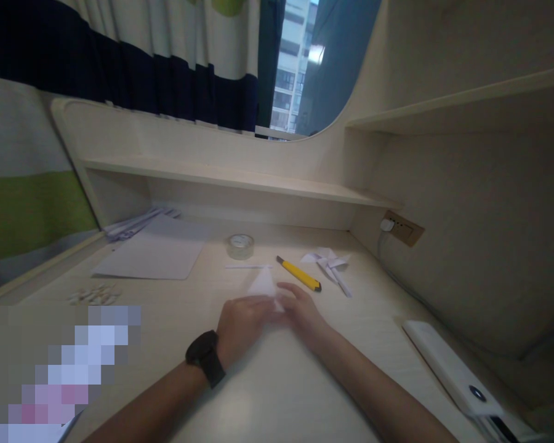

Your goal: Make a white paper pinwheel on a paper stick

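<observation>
Between my hands, near the middle of the desk, is a small piece of white paper folded to a point at the top; motion blurs its edges. My left hand, with a black watch on the wrist, closes on its lower left side. From the right, my right hand grips the paper's lower right part with bent fingers. Just beyond the paper lies a thin white stick. A yellow utility knife rests to the right of it, and a white paper pinwheel on a stick lies farther right.
A roll of clear tape sits behind the stick. White paper sheets lie at the back left, with a pile of small pale pieces nearer. A long white device stands right, by a cable and wall socket. The lower left is pixelated.
</observation>
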### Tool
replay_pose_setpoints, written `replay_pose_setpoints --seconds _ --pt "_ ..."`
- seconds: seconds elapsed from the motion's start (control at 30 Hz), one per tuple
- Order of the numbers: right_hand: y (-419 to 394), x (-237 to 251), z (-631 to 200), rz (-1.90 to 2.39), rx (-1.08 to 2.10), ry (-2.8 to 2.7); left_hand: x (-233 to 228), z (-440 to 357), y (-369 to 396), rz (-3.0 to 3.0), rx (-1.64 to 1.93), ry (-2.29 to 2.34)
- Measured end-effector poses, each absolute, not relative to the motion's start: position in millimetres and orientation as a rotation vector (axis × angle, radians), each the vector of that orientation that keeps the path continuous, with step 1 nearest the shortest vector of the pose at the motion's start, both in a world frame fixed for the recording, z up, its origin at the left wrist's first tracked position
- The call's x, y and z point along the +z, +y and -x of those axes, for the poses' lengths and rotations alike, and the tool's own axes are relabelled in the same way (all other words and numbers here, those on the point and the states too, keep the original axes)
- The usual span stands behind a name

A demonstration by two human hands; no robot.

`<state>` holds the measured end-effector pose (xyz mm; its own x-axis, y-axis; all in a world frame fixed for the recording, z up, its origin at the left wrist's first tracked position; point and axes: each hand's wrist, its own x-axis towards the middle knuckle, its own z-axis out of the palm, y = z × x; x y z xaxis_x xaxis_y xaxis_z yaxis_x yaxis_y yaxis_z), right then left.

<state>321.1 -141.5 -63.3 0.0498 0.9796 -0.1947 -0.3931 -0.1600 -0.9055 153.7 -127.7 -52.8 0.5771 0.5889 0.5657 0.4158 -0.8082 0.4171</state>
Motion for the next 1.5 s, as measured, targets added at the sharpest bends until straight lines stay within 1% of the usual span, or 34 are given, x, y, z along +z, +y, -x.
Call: replay_pose_setpoints --seconds 0.17,0.37,0.5,0.6,0.73,0.83,0.97,1.03,1.1,1.17,1.23,1.4,1.5 --pt "-141.8 -65.3 -319.7 1.037 1.399 -0.741 -53.4 -155.3 -121.3 -2.155 1.249 0.976" --pt "-142.1 -63.2 -318.3 1.075 1.381 -0.725 -44.4 -156.3 -119.6 -1.772 1.285 1.044" --pt "-138.6 -63.3 -323.7 1.195 1.242 -0.798 -26.5 -149.9 -114.7 -1.621 1.467 1.157" --pt "-137.0 -60.6 -329.1 1.236 1.112 -0.9 -20.7 -140.7 -102.1 -1.399 1.583 1.224" --pt "-136.1 -57.3 -335.1 1.228 0.957 -1.023 -30.7 -128.9 -85.3 -1.117 1.446 1.162" --pt "-133.3 -59.4 -340.1 1.199 0.909 -1.101 -38.1 -122.6 -81.7 -1.087 1.306 1.051" --pt "-128.9 -64.2 -347.1 1.136 0.869 -1.104 -38.2 -116.7 -83.7 -1.149 1.021 0.783" --pt "-129.3 -63.9 -349.8 1.117 0.966 -1.032 -37.5 -115.4 -83.9 -1.191 0.981 0.747" --pt "-131.9 -60.9 -352.1 1.106 1.147 -0.988 -37.9 -114.9 -82.9 -1.202 0.988 0.737" --pt "-135.6 -55.5 -355.2 1.102 1.305 -1.026 -38.3 -114.2 -81.4 -1.212 0.992 0.707" --pt "-139.0 -49.0 -359.5 1.114 1.394 -1.116 -37.5 -112.2 -79.8 -1.236 0.971 0.694" --pt "-142.0 -36.8 -370.2 1.138 1.381 -1.155 -31.3 -103.5 -77.2 -1.422 0.776 0.842" --pt "-142.4 -36.3 -372.8 1.101 1.414 -1.15 -29.8 -100.6 -77.5 -1.5 0.659 0.827"
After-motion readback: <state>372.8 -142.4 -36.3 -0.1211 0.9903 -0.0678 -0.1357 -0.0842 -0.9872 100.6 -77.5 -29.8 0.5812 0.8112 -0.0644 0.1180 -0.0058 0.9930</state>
